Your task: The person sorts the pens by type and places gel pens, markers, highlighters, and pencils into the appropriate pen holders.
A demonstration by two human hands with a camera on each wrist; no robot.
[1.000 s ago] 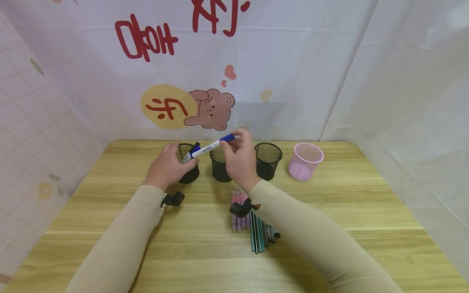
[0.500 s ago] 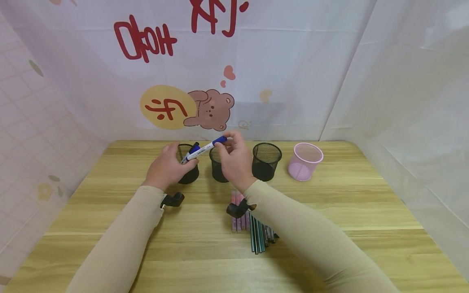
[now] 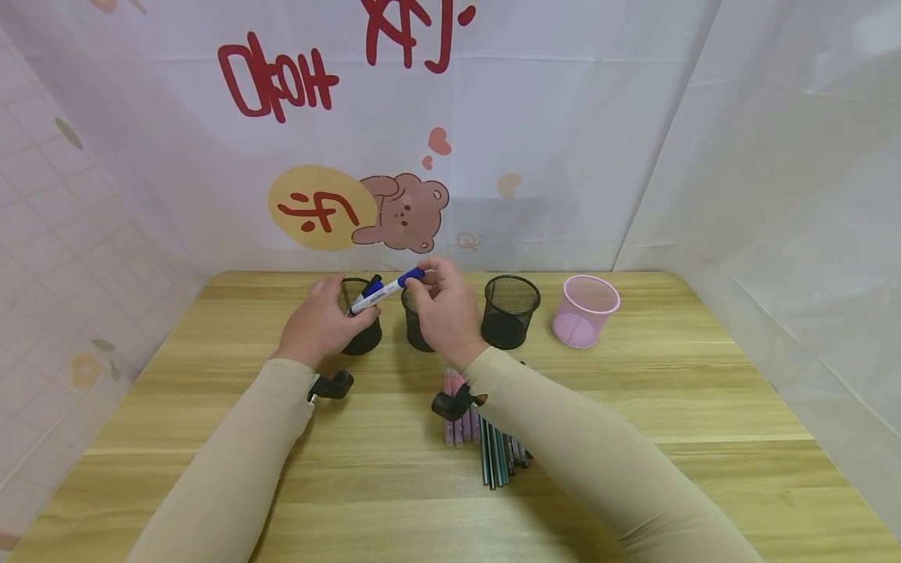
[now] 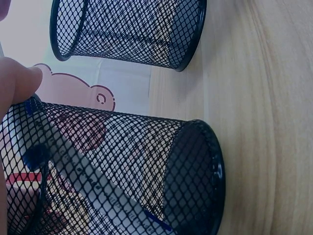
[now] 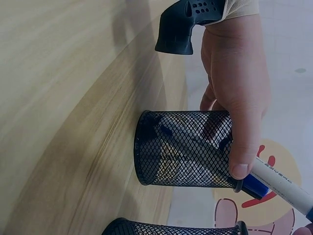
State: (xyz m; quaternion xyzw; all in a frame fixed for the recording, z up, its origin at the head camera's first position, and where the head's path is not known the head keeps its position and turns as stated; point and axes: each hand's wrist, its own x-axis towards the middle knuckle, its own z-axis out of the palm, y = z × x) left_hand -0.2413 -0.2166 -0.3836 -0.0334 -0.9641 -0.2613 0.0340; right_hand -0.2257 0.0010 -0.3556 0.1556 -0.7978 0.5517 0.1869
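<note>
My left hand (image 3: 317,320) grips the leftmost black mesh pen cup (image 3: 362,342), its thumb at the rim in the right wrist view. My right hand (image 3: 446,313) pinches a white marker (image 3: 380,295) by its blue-capped end. This marker slants down to the left, its lower end at the cup's mouth beside the left thumb. Inside the cup leans another marker with a blue cap (image 5: 255,186). A black tip (image 3: 376,279) shows at the far rim. Through the mesh, the left wrist view shows a white marker body (image 4: 98,191) lying slantwise.
Two more black mesh cups, the nearer one (image 3: 417,328) partly behind my right hand and the other (image 3: 508,313) beyond it, stand in a row with a pink cup (image 3: 584,313). Pink-purple sticks (image 3: 459,432), dark green pencils (image 3: 494,461) and dark pens (image 3: 519,453) lie under my right forearm.
My right hand has moved left and slightly down with the marker, bringing its lower end into the left cup's mouth. The left hand stays on the cup.
</note>
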